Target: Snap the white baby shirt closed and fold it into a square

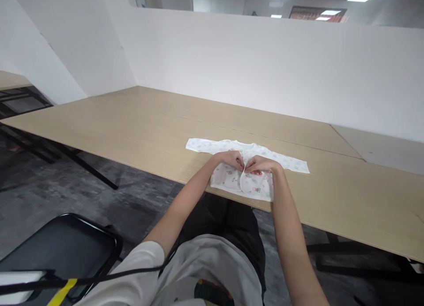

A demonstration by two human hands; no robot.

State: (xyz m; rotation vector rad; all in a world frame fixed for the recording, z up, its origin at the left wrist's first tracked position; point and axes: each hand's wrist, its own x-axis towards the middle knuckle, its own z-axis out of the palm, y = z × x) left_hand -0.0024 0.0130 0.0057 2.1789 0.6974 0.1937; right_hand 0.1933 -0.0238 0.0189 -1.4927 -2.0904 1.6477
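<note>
From where I sit I count two bare hands and one small white printed garment (227, 179), lying on the wooden table (139, 129) at its near edge. Two sleeves spread from it, the left one (201, 145) and the right one (293, 164). The left hand (233, 159) has its fingers curled in, thumb and fingertips pinching the cloth at the middle front. The right hand (260, 164) meets it just beside, thumb and forefinger closed on the same front opening, its other fingers loosely bent. Below them a curved front edge runs down to the hem.

That hem lies just beside the table's near edge, so I have little surface on the near side. The tabletop stretches widely to the left and also runs on to the right, while a white wall (265, 67) bounds the far side. One black chair (69, 248) stands near left, well apart from the hands.

The fingers cover the pinched spot, so I can't make out any fastener there. The right forearm hides part of the garment's right side. A white object (18, 281) near left is cut off by the frame, and a black cable (132, 274) crosses it.
</note>
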